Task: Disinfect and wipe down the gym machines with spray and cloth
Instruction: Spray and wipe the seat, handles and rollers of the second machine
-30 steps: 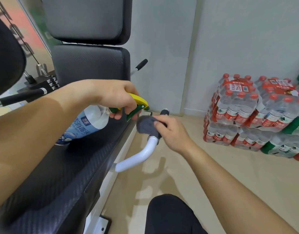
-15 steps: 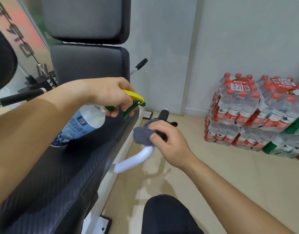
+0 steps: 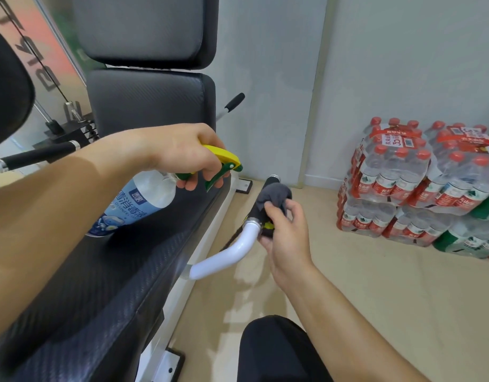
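My left hand [image 3: 182, 153] grips the yellow and green trigger head of a disinfectant spray bottle [image 3: 135, 202], which tilts down over the black seat pad [image 3: 105, 271]. The nozzle points right toward the handle. My right hand [image 3: 284, 230] holds a dark grey cloth [image 3: 273, 195] wrapped over the black grip of the machine's white curved handle [image 3: 226, 257]. The cloth covers the upper part of the grip; only the grip's metal end cap shows above it.
The black backrest [image 3: 152, 97] and headrest pad [image 3: 144, 28] rise behind the seat. Another black-gripped bar [image 3: 31, 157] juts out at the left. Shrink-wrapped packs of water bottles [image 3: 403, 177] are stacked on the floor against the right wall. My dark-clothed knee [image 3: 273, 351] is at the bottom.
My right hand has slid the cloth up the grip toward its end and shifted lower on the handle. The left hand with the bottle has stayed nearly still.
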Demonstrator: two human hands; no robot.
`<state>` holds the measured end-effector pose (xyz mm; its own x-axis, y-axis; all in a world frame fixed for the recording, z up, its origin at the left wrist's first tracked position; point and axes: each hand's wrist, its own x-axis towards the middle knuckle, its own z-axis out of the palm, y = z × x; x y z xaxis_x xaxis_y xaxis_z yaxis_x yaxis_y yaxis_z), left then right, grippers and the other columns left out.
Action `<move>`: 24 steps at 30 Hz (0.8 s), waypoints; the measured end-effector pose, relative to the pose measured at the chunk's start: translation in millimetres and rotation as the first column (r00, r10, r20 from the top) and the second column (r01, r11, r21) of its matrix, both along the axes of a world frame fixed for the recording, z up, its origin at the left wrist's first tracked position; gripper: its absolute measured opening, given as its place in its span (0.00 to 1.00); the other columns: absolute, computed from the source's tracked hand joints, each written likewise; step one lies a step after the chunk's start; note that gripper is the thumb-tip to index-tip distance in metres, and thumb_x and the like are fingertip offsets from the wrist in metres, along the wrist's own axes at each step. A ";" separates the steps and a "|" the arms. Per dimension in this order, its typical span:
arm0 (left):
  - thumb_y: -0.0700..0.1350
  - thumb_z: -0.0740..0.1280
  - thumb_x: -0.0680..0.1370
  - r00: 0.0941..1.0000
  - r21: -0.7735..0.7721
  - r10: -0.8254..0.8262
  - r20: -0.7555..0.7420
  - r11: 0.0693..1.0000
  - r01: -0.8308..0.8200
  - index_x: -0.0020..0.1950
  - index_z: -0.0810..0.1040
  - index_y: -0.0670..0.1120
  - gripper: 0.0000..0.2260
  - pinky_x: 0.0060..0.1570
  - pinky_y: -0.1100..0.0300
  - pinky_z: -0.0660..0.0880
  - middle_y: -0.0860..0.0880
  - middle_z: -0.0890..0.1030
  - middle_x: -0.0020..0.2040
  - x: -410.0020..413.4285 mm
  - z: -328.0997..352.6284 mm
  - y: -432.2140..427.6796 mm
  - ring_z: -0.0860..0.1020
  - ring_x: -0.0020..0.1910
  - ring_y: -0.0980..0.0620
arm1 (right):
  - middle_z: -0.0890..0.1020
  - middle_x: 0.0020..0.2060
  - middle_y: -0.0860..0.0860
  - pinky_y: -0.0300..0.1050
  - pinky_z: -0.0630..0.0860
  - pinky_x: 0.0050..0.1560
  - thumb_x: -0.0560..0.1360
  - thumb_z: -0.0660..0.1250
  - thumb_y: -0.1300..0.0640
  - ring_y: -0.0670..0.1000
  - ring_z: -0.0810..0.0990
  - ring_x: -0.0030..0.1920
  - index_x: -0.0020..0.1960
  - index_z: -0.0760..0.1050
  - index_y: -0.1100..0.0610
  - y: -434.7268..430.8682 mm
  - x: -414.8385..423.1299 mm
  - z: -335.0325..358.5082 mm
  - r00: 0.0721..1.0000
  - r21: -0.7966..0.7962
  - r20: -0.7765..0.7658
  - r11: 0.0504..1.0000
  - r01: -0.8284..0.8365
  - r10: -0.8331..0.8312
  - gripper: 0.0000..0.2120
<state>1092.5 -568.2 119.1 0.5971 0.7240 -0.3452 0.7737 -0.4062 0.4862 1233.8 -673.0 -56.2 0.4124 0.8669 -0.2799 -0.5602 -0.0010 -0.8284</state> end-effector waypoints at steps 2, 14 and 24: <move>0.35 0.65 0.75 1.000 0.008 -0.005 0.001 1.000 0.005 0.49 0.84 0.43 0.09 0.34 0.53 0.77 0.48 0.87 0.46 0.2 -0.3 -0.5 0.77 0.29 0.46 | 0.85 0.53 0.54 0.56 0.80 0.54 0.82 0.61 0.49 0.57 0.83 0.56 0.59 0.78 0.56 -14.1 3.9 5.9 0.953 -0.003 -0.293 0.996 -0.086 0.081 0.13; 0.37 0.67 0.75 0.999 0.014 -0.027 -0.019 1.000 0.027 0.48 0.84 0.44 0.07 0.33 0.55 0.77 0.46 0.87 0.46 1.9 -7.4 3.2 0.78 0.29 0.46 | 0.84 0.38 0.55 0.54 0.81 0.51 0.76 0.72 0.53 0.56 0.83 0.39 0.50 0.79 0.57 22.2 -0.7 14.2 0.881 -0.126 -0.445 0.963 -0.237 0.158 0.08; 0.35 0.66 0.74 0.999 0.041 -0.045 -0.001 0.998 0.045 0.46 0.84 0.44 0.08 0.34 0.53 0.78 0.49 0.86 0.43 -2.0 0.7 -8.8 0.77 0.29 0.46 | 0.83 0.33 0.54 0.46 0.82 0.33 0.80 0.64 0.47 0.53 0.84 0.32 0.42 0.77 0.57 61.2 5.1 -7.0 0.823 0.005 -0.554 0.990 -0.144 0.123 0.15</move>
